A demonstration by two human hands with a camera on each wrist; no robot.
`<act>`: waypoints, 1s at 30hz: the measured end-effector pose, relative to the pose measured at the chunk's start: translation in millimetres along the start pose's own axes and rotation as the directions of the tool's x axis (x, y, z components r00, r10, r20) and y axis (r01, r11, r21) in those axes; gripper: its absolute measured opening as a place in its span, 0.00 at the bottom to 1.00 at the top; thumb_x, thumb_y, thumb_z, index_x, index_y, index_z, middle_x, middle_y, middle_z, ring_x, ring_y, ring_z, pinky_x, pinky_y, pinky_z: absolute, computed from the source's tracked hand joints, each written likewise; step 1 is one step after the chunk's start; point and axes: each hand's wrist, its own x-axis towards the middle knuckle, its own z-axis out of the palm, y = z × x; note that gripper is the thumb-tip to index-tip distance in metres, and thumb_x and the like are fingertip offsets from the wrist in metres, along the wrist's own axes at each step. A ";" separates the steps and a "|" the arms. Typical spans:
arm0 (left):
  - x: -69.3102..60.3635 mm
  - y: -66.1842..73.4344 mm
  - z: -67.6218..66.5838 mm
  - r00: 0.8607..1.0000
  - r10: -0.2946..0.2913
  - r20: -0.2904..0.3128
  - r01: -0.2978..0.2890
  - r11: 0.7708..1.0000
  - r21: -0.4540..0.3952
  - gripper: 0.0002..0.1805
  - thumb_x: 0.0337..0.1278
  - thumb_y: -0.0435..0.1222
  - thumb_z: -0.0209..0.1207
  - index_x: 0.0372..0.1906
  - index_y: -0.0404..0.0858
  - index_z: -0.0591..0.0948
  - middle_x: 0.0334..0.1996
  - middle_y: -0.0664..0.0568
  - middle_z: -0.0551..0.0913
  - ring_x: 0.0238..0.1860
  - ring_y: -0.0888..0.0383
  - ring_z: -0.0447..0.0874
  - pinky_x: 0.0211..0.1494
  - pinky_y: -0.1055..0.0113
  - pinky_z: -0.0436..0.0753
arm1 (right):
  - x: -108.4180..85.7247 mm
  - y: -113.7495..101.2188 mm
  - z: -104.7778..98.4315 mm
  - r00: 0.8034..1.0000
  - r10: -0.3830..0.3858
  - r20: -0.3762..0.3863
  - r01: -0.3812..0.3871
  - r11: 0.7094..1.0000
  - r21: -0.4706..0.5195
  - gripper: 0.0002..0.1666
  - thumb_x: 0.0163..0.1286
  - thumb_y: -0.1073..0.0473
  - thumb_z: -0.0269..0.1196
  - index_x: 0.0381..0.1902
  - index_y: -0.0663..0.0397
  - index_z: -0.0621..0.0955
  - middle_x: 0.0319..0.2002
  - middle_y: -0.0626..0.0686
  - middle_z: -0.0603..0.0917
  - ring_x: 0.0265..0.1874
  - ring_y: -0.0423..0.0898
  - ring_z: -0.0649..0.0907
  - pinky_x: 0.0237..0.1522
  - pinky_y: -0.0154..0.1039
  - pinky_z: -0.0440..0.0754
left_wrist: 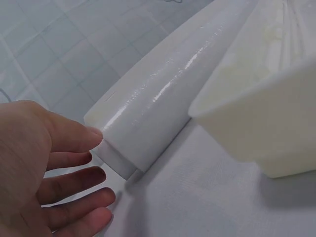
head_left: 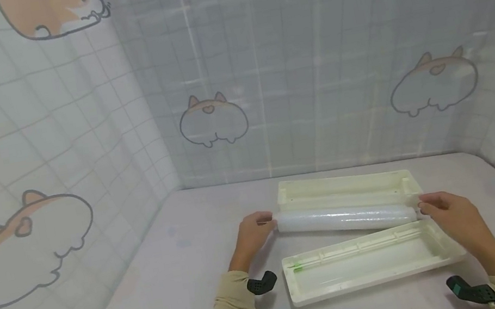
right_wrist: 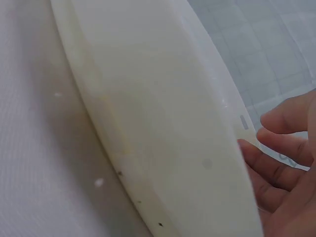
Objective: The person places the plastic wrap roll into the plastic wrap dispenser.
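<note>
While your left hand (head_left: pixel 252 236) narrowly pinches the roll (head_left: pixel 345 218) by one end at lower right of the frame, between two trays (head_left: pixel 361 264), your right hand (head_left: pixel 455 220) sits at the other end, its grip unclear. You seem to be positioning it; the next move calls for level support.

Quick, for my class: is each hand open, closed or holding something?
Left hand: touching the left end of the white roll; cannot tell whether it pinches.
Right hand: at the roll's right end; cannot tell whether it grips.
</note>
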 end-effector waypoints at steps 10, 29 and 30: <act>-6.6 1.9 1.6 0.998 -0.052 0.027 0.051 0.998 0.048 0.19 0.63 0.44 0.63 0.53 0.36 0.86 0.55 0.44 0.84 0.62 0.44 0.77 0.64 0.47 0.74 | -4.8 -3.8 -7.9 0.992 -0.031 0.124 0.049 0.989 -0.143 0.31 0.78 0.50 0.53 0.62 0.75 0.74 0.61 0.77 0.72 0.60 0.77 0.69 0.55 0.72 0.69; -15.3 2.2 -11.7 0.995 -0.045 0.090 0.036 0.994 0.099 0.20 0.65 0.46 0.62 0.51 0.35 0.85 0.50 0.46 0.85 0.58 0.45 0.79 0.61 0.48 0.76 | -10.1 -12.7 -7.5 0.966 0.010 0.259 0.041 0.981 -0.191 0.36 0.78 0.45 0.53 0.58 0.79 0.75 0.59 0.79 0.73 0.58 0.77 0.70 0.55 0.72 0.69; -15.4 1.2 -12.3 0.995 -0.048 0.092 0.039 0.995 0.096 0.20 0.65 0.46 0.62 0.51 0.35 0.85 0.50 0.45 0.85 0.58 0.45 0.79 0.61 0.47 0.76 | -10.3 -13.4 -7.6 0.965 0.013 0.261 0.037 0.981 -0.188 0.36 0.78 0.45 0.53 0.57 0.79 0.75 0.58 0.79 0.73 0.57 0.76 0.71 0.55 0.71 0.70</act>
